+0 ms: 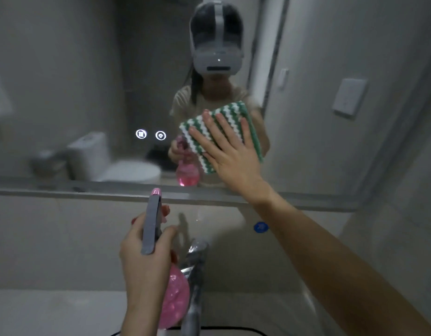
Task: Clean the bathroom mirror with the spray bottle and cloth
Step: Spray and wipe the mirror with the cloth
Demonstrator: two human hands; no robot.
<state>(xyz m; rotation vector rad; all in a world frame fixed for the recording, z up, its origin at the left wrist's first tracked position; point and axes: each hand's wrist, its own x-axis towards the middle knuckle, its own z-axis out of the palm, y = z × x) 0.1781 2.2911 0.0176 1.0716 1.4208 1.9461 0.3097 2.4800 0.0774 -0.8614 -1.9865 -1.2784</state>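
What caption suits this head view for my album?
Right hand presses a striped cloth flat on the mirror; left hand holds a pink spray bottle.

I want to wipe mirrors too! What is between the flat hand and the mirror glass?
In the head view, the green-and-white striped cloth lies between the right hand and the mirror. The hand's straight fingers press it flat against the glass.

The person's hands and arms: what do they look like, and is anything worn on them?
Both the left hand and the right hand are bare: no gloves, rings or watch visible. The right forearm is bare, no sleeve reaching it.
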